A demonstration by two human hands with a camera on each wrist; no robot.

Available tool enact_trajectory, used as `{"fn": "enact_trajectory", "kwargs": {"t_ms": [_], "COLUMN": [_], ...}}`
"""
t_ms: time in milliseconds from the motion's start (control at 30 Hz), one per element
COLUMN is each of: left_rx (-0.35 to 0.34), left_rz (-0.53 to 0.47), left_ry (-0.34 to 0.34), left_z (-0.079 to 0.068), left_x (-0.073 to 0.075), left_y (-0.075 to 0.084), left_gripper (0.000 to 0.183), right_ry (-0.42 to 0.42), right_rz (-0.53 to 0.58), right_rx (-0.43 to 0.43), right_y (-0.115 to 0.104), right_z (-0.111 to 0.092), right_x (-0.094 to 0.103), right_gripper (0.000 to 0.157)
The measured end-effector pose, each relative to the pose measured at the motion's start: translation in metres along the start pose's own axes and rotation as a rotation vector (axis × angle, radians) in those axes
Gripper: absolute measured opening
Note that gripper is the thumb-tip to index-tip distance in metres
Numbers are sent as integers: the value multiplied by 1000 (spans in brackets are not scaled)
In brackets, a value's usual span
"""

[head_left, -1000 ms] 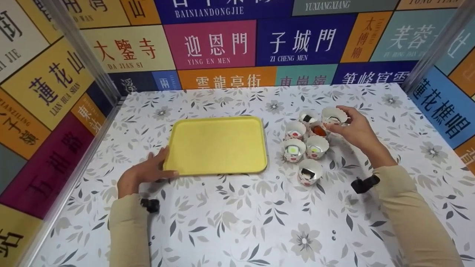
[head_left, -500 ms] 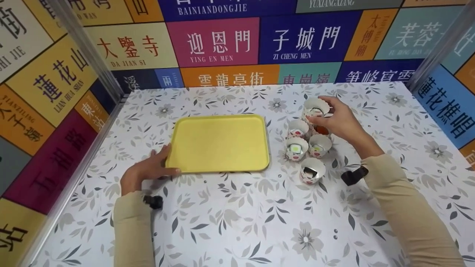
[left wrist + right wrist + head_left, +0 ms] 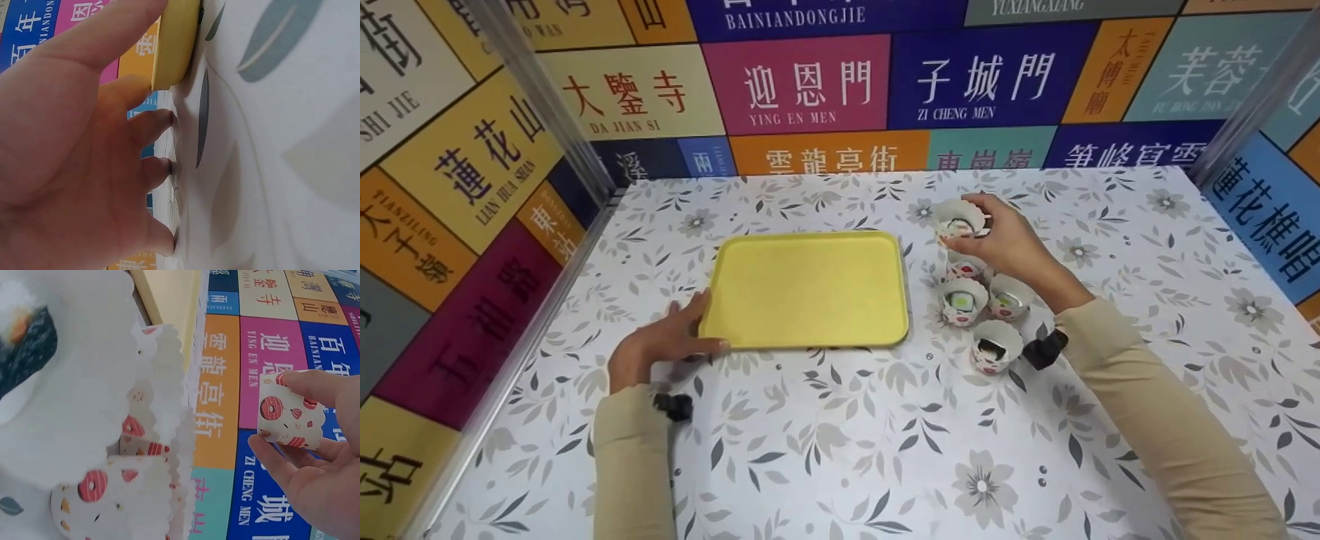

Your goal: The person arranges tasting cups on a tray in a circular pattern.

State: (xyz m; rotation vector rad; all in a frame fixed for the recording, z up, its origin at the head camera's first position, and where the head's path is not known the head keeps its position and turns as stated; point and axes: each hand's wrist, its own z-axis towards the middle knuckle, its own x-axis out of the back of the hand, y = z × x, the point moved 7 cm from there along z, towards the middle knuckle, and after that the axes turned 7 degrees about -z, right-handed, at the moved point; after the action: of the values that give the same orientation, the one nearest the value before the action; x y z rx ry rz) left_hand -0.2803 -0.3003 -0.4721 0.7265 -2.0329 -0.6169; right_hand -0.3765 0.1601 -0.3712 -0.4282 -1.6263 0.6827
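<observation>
My left hand point(image 3: 664, 341) rests at the near left corner of a yellow tray point(image 3: 806, 292). In the left wrist view its thumb and forefinger are at the tray edge point(image 3: 177, 45), with the other fingers spread and their tips on the tablecloth. My right hand point(image 3: 1016, 244) pinches a scalloped paper cup point(image 3: 958, 217) by its side, thumb in front, above the back of a cluster of cups. The held paper cup point(image 3: 291, 410) is white with red printed sweets; something pale lies inside it. My right hand and the held cup hide the back of the cluster.
Several matching cups stand right of the tray: one with a green-and-white square piece point(image 3: 962, 300), another cup point(image 3: 1009, 296) beside it, and a cup with a dark piece point(image 3: 995, 349) nearest me. A panel wall with large lettering point(image 3: 810, 82) encloses the flowered tabletop.
My right hand has carried the cup leftward across the back of the cluster. The left hand stays at the tray corner, and the tray keeps its place.
</observation>
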Motion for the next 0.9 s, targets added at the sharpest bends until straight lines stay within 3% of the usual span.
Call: {"fn": "enact_trajectory", "kwargs": {"t_ms": [533,900], "left_rx": [-11,17], "left_rz": [7,-3], "left_ry": [0,-4], "left_z": [0,0], "left_x": [1,0], "left_y": [2,0], "left_gripper": [116,115], "right_ry": [-70,-127], "right_rz": [-47,-44], "right_rx": [37,60], "right_y": [-35,-61], "right_z": [22,30], "right_x": [-37,-77], "right_gripper": [84,79]}}
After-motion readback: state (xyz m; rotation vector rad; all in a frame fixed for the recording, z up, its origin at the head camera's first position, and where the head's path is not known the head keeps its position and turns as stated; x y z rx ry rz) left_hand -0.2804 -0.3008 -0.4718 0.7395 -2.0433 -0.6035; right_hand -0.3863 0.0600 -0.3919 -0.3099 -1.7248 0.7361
